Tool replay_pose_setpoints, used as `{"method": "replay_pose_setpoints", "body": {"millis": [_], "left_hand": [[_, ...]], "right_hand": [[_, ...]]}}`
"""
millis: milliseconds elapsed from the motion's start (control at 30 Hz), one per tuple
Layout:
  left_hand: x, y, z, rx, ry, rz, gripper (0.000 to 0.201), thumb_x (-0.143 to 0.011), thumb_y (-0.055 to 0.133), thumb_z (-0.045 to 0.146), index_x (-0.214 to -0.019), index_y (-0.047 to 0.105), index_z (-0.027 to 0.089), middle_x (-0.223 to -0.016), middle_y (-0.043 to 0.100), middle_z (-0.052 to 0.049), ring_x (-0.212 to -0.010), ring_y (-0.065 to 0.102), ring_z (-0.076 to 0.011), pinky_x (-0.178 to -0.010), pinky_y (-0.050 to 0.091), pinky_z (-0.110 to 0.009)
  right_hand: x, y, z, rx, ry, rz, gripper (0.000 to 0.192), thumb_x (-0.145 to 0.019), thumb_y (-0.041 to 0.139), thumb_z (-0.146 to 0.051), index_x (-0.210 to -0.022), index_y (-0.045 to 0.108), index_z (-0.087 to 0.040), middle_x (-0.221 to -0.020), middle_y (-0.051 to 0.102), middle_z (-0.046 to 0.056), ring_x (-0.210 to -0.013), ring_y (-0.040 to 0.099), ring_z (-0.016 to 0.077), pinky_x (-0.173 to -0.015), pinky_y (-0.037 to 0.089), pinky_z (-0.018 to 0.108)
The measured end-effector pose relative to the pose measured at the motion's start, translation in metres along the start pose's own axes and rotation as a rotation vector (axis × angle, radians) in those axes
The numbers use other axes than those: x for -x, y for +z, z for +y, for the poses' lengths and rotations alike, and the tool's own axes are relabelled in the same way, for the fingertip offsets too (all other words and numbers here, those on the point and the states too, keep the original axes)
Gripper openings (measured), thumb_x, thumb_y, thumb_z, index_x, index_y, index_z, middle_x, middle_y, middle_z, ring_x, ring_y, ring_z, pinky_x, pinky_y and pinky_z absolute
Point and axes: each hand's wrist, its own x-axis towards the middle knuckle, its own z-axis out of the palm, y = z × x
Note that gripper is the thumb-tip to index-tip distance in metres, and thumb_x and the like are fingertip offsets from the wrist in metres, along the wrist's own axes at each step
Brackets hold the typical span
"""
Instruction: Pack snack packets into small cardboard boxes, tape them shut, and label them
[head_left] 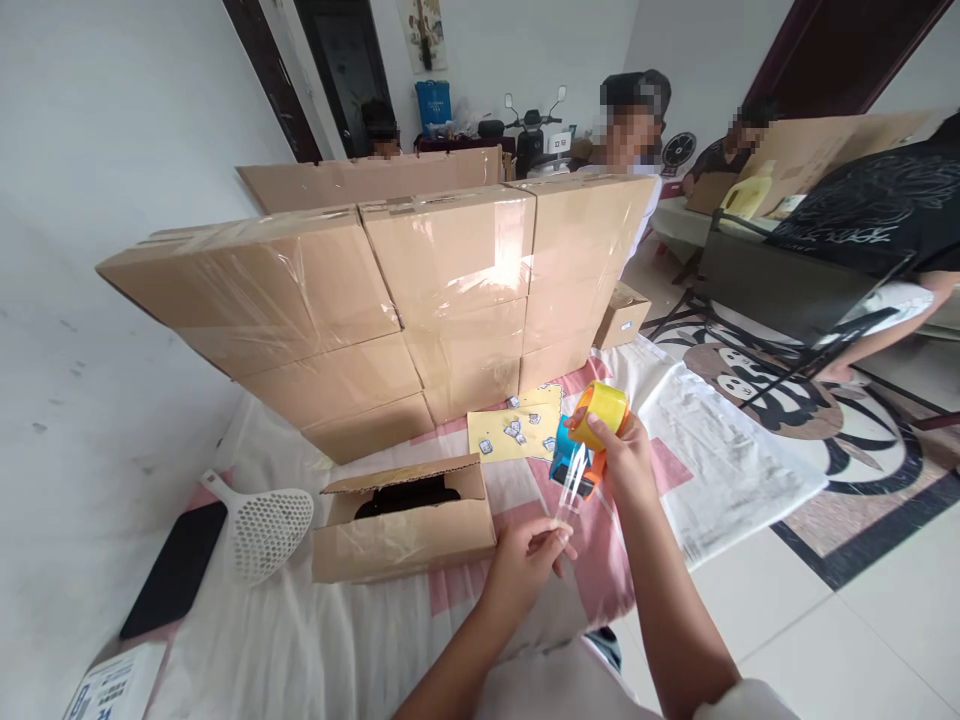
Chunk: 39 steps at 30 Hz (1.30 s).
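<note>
Holding the blue and orange tape dispenser with its yellow roll (592, 440), the right hand (626, 460) grips it tight. The left hand (525, 560) pinches the clear tape strip (571, 485), right of the small brown cardboard box (405, 520).

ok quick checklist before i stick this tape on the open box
1. Dispenser gripped in right hand: ok.
2. Tape end pinched by left hand: ok.
3. Tape strip flat, untwisted: cannot tell.
4. Box flaps closed: not ok, top gapes open.
5. Box within reach, just left of the hands: ok.
6. Scoop and phone apart from box: ok.
</note>
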Motion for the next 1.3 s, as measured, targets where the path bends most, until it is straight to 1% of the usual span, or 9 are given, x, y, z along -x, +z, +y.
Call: {"method": "replay_pose_setpoints", "body": {"millis": [167, 300, 400, 600, 733, 867, 1067, 1233, 1300], "left_hand": [[0.002, 0.000, 0.002, 0.048, -0.030, 0.020, 0.039, -0.081, 0.073, 0.051, -0.088, 0.075, 0.013, -0.074, 0.075, -0.008, -0.053, 0.057, -0.0113, -0.055, 0.045, -0.024], [0.002, 0.004, 0.002, 0.085, -0.045, 0.041, 0.053, -0.075, 0.073, 0.065, -0.078, 0.073, 0.012, -0.064, 0.071, -0.008, -0.049, 0.055, -0.0120, -0.049, 0.043, -0.025], [0.001, 0.005, 0.001, 0.099, -0.038, 0.060, 0.055, -0.074, 0.072, 0.068, -0.073, 0.071, 0.013, -0.060, 0.069, -0.007, -0.048, 0.054, -0.0119, -0.049, 0.043, -0.024], [-0.004, 0.003, -0.004, 0.104, -0.002, 0.047, 0.055, -0.075, 0.071, 0.069, -0.072, 0.070, 0.014, -0.062, 0.069, -0.007, -0.055, 0.058, -0.0138, -0.053, 0.045, -0.025], [-0.006, 0.000, -0.007, 0.095, 0.036, 0.036, 0.057, -0.077, 0.069, 0.070, -0.072, 0.070, 0.014, -0.065, 0.070, -0.006, -0.053, 0.057, -0.0126, -0.055, 0.046, -0.026], [-0.003, -0.001, -0.007, 0.076, 0.071, 0.010, 0.055, -0.081, 0.066, 0.068, -0.075, 0.072, 0.013, -0.069, 0.071, -0.007, -0.051, 0.056, -0.0125, -0.053, 0.046, -0.026], [0.007, 0.001, -0.006, 0.003, 0.145, -0.005, 0.049, -0.091, 0.061, 0.058, -0.073, 0.073, 0.014, -0.069, 0.072, -0.008, -0.051, 0.056, -0.0131, -0.053, 0.044, -0.027], [0.018, -0.001, -0.012, -0.110, 0.261, 0.009, 0.043, -0.091, 0.062, 0.052, -0.068, 0.076, 0.018, -0.061, 0.066, -0.006, -0.060, 0.058, -0.0161, -0.070, 0.047, -0.031], [0.021, -0.001, -0.017, -0.120, 0.273, -0.008, 0.042, -0.090, 0.064, 0.052, -0.068, 0.076, 0.018, -0.058, 0.064, -0.005, -0.059, 0.057, -0.0159, -0.071, 0.047, -0.032]], "right_hand": [[0.005, 0.005, -0.008, 0.123, 0.033, -0.039, 0.026, -0.085, 0.075, -0.044, -0.094, 0.068, -0.020, -0.084, 0.073, 0.005, -0.076, 0.070, 0.0218, -0.067, 0.055, 0.032], [0.008, 0.001, -0.010, 0.268, -0.044, -0.048, 0.027, -0.086, 0.073, -0.046, -0.092, 0.067, -0.020, -0.086, 0.073, 0.006, -0.079, 0.069, 0.0222, -0.071, 0.056, 0.033], [0.011, -0.002, -0.014, 0.362, -0.087, -0.020, 0.024, -0.087, 0.074, -0.043, -0.093, 0.067, -0.020, -0.088, 0.073, 0.006, -0.082, 0.069, 0.0222, -0.073, 0.055, 0.032], [0.028, 0.005, -0.026, 0.058, 0.162, -0.024, 0.026, -0.082, 0.079, -0.043, -0.091, 0.070, -0.019, -0.082, 0.074, 0.006, -0.075, 0.069, 0.0220, -0.065, 0.056, 0.031], [0.035, 0.009, -0.024, -0.053, 0.245, 0.027, 0.026, -0.079, 0.081, -0.042, -0.086, 0.073, -0.018, -0.079, 0.073, 0.006, -0.070, 0.069, 0.0207, -0.062, 0.056, 0.030], [0.035, 0.002, -0.016, -0.137, 0.299, 0.056, 0.026, -0.077, 0.081, -0.041, -0.083, 0.072, -0.018, -0.075, 0.072, 0.006, -0.066, 0.069, 0.0221, -0.063, 0.058, 0.034], [0.044, -0.007, -0.022, -0.173, 0.353, 0.069, 0.021, -0.080, 0.080, -0.039, -0.086, 0.074, -0.019, -0.079, 0.074, 0.007, -0.070, 0.072, 0.0238, -0.066, 0.061, 0.035], [0.063, -0.011, -0.033, -0.147, 0.446, 0.002, 0.024, -0.081, 0.078, -0.042, -0.086, 0.075, -0.019, -0.078, 0.074, 0.008, -0.064, 0.071, 0.0234, -0.063, 0.061, 0.036], [0.070, -0.013, -0.034, -0.122, 0.448, 0.021, 0.026, -0.081, 0.078, -0.043, -0.088, 0.075, -0.018, -0.077, 0.074, 0.008, -0.064, 0.071, 0.0237, -0.063, 0.061, 0.036]]}}
